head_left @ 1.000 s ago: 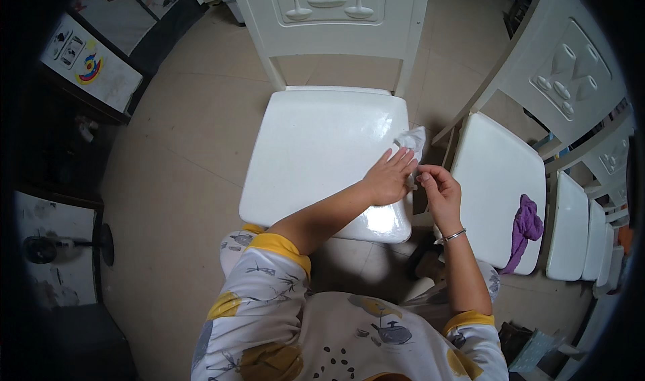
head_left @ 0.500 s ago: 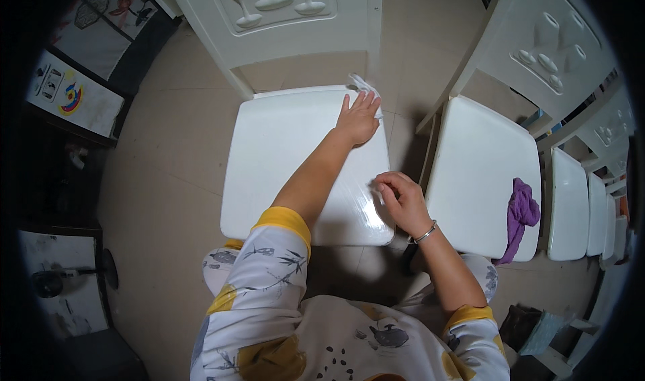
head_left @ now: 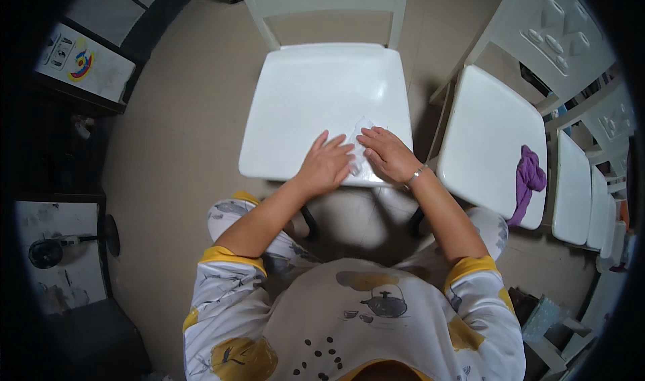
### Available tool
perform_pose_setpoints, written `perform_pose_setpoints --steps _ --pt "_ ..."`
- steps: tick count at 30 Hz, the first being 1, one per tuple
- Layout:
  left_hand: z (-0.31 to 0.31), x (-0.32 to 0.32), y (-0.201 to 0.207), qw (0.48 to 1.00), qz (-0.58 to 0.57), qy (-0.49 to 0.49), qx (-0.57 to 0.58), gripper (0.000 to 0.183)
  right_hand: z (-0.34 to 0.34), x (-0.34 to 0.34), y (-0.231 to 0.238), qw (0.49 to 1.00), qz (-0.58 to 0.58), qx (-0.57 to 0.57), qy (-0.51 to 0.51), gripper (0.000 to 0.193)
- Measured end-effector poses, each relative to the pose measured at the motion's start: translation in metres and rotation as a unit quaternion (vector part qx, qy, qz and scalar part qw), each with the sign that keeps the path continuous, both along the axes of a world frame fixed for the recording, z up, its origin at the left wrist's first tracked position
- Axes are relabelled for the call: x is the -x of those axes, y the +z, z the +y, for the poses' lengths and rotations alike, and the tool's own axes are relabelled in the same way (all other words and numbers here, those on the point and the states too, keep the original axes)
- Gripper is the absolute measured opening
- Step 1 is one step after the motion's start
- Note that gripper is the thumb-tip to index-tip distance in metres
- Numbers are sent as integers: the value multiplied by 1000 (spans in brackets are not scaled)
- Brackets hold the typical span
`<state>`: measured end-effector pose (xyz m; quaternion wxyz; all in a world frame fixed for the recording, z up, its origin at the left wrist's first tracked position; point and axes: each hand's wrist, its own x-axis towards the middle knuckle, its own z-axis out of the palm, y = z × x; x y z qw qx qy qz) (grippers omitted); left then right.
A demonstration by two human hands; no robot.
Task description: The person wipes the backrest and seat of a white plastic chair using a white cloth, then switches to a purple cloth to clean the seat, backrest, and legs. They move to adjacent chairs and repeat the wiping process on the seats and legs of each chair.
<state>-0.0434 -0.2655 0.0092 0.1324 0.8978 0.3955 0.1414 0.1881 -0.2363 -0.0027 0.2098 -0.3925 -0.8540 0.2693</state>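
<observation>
A white chair seat [head_left: 316,105] lies in front of me. Near its front right part is a thin, crumpled white wipe [head_left: 361,129], stretched between my two hands. My left hand [head_left: 326,164] rests on the seat's front edge area with fingers spread, its fingertips against the wipe's left side. From the right, my right hand [head_left: 390,154] lies over the wipe's other side, palm down with fingers stretched out. Parts of the wipe are hidden under the fingers. Neither hand is closed round anything.
To the right stands a second white chair [head_left: 494,139] with a purple cloth [head_left: 529,179] on its seat. More white chairs [head_left: 571,186] line up beyond it. At the left are dark furniture and a small black fan [head_left: 47,253]. Tiled floor [head_left: 181,152] lies between.
My left hand has come back from the seat's far right corner to its front, along with the wipe. My right hand has come down onto the wipe. The view has shifted.
</observation>
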Motion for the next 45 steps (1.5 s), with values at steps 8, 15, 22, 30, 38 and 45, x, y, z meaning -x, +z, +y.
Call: perform_pose_setpoints --steps 8,15,22,30,38,45 --pt "-78 -12 2 999 -31 18 16 58 -77 -2 29 969 -230 -90 8 68" --pt "33 0 -21 996 63 58 -15 75 25 14 3 961 -254 -102 -27 66" --pt "214 33 -13 976 109 171 80 65 202 92 -8 944 -306 -62 -105 59" --pt "71 80 -11 994 91 7 67 67 51 79 -4 964 -230 -133 8 57" --pt "94 79 -35 996 38 46 -65 56 83 87 2 958 -247 -143 -13 56" --pt "194 137 -22 952 107 257 125 59 211 212 -1 946 -320 -13 -45 55"
